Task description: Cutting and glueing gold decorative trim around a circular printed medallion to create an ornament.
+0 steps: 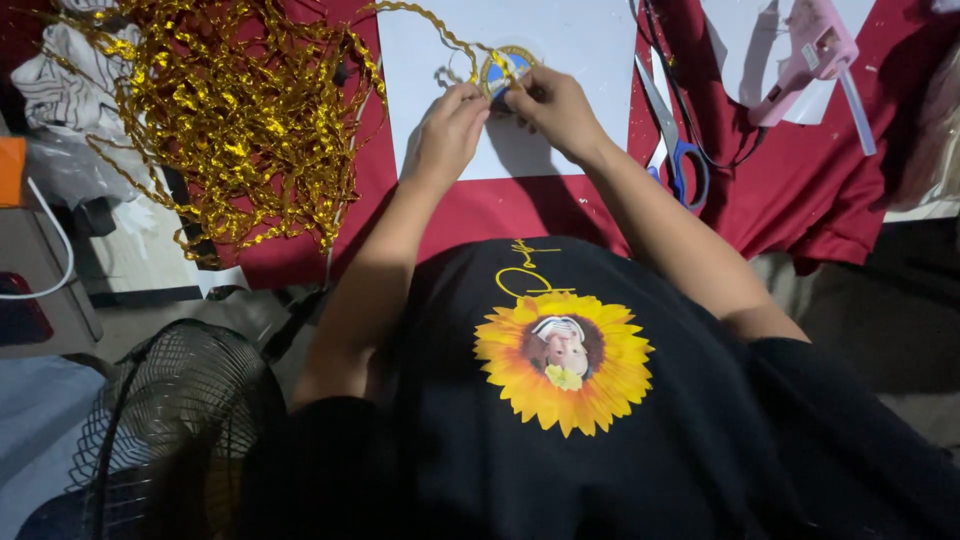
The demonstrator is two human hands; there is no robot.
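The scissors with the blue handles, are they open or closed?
Open. The scissors lie on the red cloth beside the white sheet, their blades spread slightly apart.

my black T-shirt | short sleeves, my forearms bare | sunflower print on chest, yellow petals, small picture in its centre | yellow looping script beside it

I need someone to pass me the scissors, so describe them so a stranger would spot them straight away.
On the red cloth, look just right of the white sheet. The scissors lie there beside the right hand, the only tool with blue handle loops and long silver blades.
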